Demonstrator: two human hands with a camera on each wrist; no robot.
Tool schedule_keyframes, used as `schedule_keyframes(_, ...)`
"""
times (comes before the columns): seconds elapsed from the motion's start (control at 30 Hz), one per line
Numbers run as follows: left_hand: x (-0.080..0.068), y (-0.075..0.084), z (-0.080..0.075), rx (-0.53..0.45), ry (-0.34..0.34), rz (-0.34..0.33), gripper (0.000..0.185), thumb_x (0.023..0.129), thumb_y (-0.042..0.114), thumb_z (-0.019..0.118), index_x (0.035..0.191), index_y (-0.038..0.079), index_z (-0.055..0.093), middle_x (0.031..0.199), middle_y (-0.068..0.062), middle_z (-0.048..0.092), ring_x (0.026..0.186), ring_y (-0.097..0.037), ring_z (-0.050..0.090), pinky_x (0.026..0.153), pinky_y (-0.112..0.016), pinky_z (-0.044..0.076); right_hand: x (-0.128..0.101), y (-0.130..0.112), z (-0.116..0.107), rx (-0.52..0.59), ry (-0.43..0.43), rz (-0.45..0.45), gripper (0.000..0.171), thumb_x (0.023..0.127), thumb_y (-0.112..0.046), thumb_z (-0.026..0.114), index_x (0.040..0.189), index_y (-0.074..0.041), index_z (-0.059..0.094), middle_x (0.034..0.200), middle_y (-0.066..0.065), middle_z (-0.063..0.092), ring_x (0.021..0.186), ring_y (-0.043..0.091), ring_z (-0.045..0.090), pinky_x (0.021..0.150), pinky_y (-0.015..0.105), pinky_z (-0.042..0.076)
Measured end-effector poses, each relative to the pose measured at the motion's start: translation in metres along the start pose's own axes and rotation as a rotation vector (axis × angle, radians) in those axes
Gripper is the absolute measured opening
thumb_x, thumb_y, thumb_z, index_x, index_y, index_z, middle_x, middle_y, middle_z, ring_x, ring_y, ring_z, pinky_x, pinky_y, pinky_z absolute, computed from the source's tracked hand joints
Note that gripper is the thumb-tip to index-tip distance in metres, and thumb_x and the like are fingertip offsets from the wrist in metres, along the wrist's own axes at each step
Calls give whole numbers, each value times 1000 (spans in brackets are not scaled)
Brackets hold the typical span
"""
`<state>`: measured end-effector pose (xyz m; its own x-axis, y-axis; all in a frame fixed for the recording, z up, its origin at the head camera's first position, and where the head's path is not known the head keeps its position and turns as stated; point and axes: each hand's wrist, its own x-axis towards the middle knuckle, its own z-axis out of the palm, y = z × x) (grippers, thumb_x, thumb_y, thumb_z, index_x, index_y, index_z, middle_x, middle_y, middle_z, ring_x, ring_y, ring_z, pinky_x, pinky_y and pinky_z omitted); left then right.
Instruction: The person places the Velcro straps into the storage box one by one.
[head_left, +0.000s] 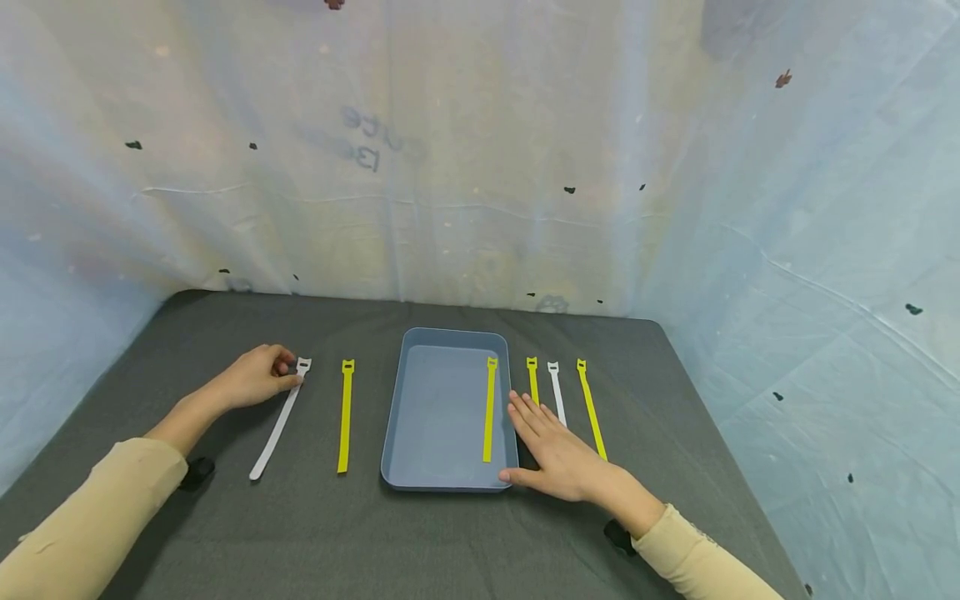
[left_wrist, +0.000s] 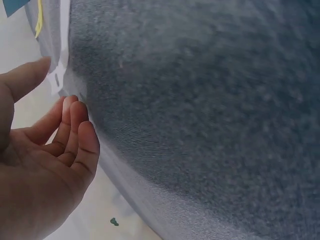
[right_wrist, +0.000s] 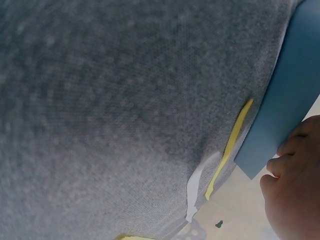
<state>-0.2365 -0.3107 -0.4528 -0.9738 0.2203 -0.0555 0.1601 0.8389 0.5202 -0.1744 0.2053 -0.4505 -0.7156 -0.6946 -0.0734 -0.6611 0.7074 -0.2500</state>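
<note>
Left hand (head_left: 258, 377), fingers curled, pinches the far head of the white strap (head_left: 281, 419), which lies on the grey mat (head_left: 300, 533) left of a yellow strap (head_left: 345, 415). Right hand (head_left: 558, 454), fingers spread flat, rests on the mat against the right rim of the blue tray (head_left: 397, 417), covering the near ends of straps there. One yellow strap lies inside the tray.
</note>
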Motion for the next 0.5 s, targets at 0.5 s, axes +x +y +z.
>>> schedule_keyframes(0.5,-1,-5,8,-11,-7,28,39,95,17,75,116,-12,61,94,-13,55,85,-26,51,71,-39,44,0,-1,0,8,-6,6,102,100,-73,47,165,0,18,174,15,5,160,34,7,128,52,13)
